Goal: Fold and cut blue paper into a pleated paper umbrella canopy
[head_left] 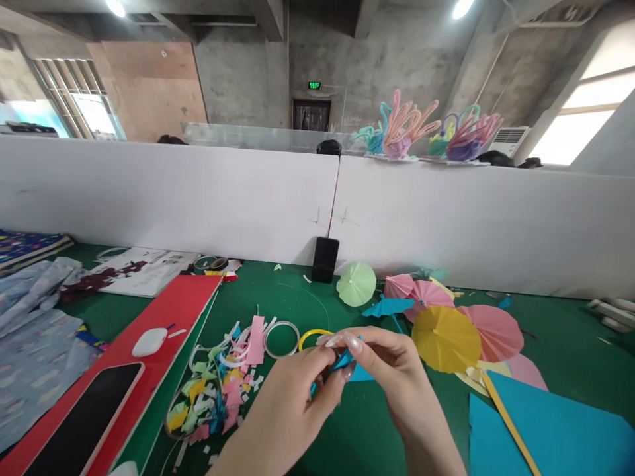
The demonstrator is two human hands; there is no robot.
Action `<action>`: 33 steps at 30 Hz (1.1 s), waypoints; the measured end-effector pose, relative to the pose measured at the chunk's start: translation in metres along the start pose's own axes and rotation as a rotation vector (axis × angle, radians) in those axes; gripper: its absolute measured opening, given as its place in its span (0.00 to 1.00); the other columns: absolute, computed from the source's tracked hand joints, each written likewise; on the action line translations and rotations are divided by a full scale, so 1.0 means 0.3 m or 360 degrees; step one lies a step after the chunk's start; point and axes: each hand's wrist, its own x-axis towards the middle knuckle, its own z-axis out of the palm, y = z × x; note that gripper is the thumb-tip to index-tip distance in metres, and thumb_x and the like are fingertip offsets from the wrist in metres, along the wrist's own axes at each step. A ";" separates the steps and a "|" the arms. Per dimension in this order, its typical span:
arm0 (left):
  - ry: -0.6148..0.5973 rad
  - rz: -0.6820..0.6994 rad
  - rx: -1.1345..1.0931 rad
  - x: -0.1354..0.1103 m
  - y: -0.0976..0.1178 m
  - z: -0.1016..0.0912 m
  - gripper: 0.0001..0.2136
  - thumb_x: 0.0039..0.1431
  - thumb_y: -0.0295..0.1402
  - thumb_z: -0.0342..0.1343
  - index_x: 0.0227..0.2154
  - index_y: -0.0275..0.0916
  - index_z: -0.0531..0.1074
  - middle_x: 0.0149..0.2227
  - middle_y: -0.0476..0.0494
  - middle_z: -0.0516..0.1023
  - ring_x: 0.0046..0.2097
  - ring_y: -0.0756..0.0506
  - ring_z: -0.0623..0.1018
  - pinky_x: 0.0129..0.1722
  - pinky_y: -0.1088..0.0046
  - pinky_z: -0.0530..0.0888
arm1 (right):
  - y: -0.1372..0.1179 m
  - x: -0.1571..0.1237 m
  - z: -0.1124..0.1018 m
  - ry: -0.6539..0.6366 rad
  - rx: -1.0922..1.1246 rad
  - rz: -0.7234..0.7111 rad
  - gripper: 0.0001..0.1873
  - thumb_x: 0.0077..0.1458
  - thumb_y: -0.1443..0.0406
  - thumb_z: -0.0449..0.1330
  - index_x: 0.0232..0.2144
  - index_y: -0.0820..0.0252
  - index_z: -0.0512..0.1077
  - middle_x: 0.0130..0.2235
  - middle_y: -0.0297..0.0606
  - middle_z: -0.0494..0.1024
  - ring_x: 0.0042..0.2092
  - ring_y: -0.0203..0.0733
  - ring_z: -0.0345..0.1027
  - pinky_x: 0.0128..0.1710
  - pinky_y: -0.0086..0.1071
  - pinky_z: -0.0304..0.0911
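Both my hands meet low in the middle of the view over a green table [278, 291]. My left hand [290, 403] and my right hand [391, 377] pinch a small folded piece of blue paper [350, 365] between their fingertips. Just beyond them lie a yellow tape ring [308, 335] and a clear tape ring [281, 338]. Paper umbrellas lie to the right: a yellow one [445, 338], a pink one [491, 330] and a green one [356, 284].
A heap of coloured paper scraps [218, 390] lies left of my hands. A phone [84, 423] and a white earbud case [149, 342] rest on a red board [169, 311]. Blue paper sheets [560, 430] lie at the right. A white partition [198, 198] backs the table.
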 end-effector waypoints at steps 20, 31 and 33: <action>-0.0175 -0.0272 -0.0070 -0.038 -0.046 -0.126 0.20 0.65 0.48 0.44 0.20 0.41 0.58 0.18 0.54 0.60 0.23 0.49 0.67 0.25 0.75 0.58 | 0.006 -0.068 0.033 0.0129 -0.0931 -0.0014 0.18 0.53 0.51 0.64 0.23 0.58 0.78 0.24 0.39 0.81 0.26 0.42 0.74 0.26 0.27 0.68; 0.0133 -0.0054 -0.0265 -0.036 -0.062 -0.128 0.17 0.62 0.40 0.53 0.19 0.40 0.63 0.16 0.55 0.66 0.20 0.52 0.67 0.23 0.78 0.61 | 0.031 -0.069 0.066 -0.0055 -0.0155 0.0323 0.18 0.49 0.56 0.70 0.20 0.62 0.73 0.20 0.34 0.76 0.21 0.32 0.70 0.23 0.21 0.65; 0.0156 -0.0092 -0.0432 -0.032 -0.051 -0.131 0.17 0.60 0.39 0.56 0.18 0.40 0.63 0.15 0.56 0.65 0.19 0.52 0.67 0.23 0.78 0.62 | 0.029 -0.073 0.073 -0.0050 -0.0131 0.0287 0.17 0.50 0.57 0.70 0.20 0.62 0.72 0.19 0.34 0.76 0.21 0.31 0.69 0.23 0.20 0.65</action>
